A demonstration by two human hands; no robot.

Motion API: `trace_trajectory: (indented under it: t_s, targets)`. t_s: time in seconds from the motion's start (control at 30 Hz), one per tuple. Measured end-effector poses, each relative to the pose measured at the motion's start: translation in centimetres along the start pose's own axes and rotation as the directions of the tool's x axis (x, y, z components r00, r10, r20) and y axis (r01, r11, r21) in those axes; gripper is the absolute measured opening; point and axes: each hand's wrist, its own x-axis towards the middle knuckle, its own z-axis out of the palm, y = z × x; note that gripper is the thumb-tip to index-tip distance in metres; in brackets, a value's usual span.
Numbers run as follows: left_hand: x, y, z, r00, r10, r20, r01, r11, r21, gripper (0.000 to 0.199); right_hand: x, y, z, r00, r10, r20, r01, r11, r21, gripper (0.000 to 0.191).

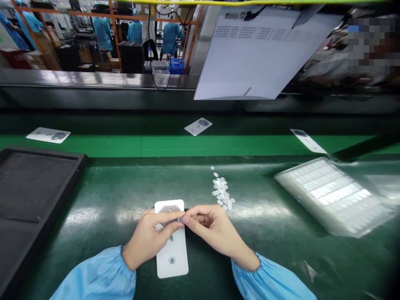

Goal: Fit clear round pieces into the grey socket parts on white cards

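A white rectangular panel (172, 266) with rounded corners lies lengthwise in front of me, with dark flower-like marks down its middle and a grey area near its far end. My left hand (150, 233) reaches over the panel with thumb and forefinger pinched on a small greyish disc (180, 219). From the other side, my right hand (215, 229) pinches at the same disc, its fingertips meeting the left ones. The fingers cover much of the disc. Beyond my right hand, several small translucent discs (221, 189) are scattered in a loose pile.
Similar white panels lie at the back left (46, 135), centre (196, 127) and right (308, 141) on a green strip. A black tray (34, 187) stands at left, a clear-wrapped tray (337, 196) at right. A large white panel (250, 54) hangs overhead. People in blue work beyond.
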Motion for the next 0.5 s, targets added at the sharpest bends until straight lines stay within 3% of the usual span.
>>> trace_trajectory:
  t_s: [0.13, 0.3, 0.5]
  targets:
    - [-0.04, -0.04, 0.07, 1.0, -0.015, -0.023, 0.014, 1.0, -0.022, 0.024, -0.05, 0.04, 0.07, 1.0, -0.001, -0.025, 0.001, 1.0, -0.02, 0.039]
    - [-0.16, 0.02, 0.18, 0.998, -0.032, -0.057, 0.03, 0.999, -0.023, 0.046, -0.35, 0.1, 0.31, 0.996, -0.04, -0.083, 0.03, 0.992, -0.125, 0.035]
    - [-0.19, 0.28, 0.3, 0.998, -0.059, -0.029, 0.059, 0.998, 0.016, 0.046, -0.65, 0.04, 0.78, 0.992, -0.082, -0.092, 0.059, 0.972, -0.228, 0.032]
